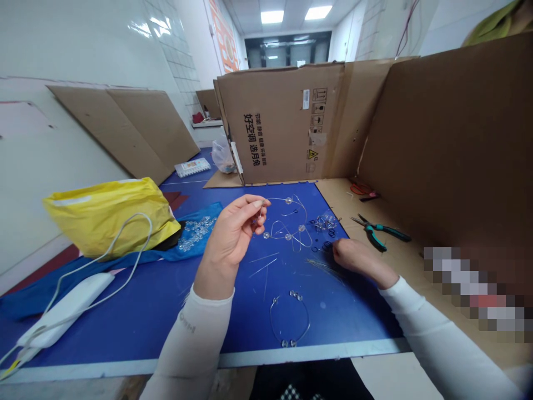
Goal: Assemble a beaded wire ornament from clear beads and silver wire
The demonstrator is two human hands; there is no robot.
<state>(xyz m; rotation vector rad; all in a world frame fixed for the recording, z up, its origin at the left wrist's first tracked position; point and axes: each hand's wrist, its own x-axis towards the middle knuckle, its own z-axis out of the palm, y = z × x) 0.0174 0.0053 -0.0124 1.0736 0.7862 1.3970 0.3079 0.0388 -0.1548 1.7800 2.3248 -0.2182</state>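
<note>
My left hand (pixel 235 233) is raised over the middle of the blue table, thumb and fingers pinched on a thin wire strung with clear beads (pixel 288 200). The wire curves away to the right and loops downward, with more clear beads along it. My right hand (pixel 352 255) rests at the table's right side, its fingers closed beside some small dark rings (pixel 327 245); whether anything is between the fingertips is hidden. Just behind it lies a heap of wire pieces and rings (pixel 325 222). Nearer me, a round wire loop with beads (pixel 290 319) lies flat.
Pliers (pixel 381 230) with teal-and-black handles lie on cardboard at right. Loose clear beads (pixel 195 232) sit on blue cloth at left, beside a yellow bag (pixel 112 216) and a white power strip (pixel 66 311) with its cord. Tall cardboard walls (pixel 287 128) stand behind and to the right.
</note>
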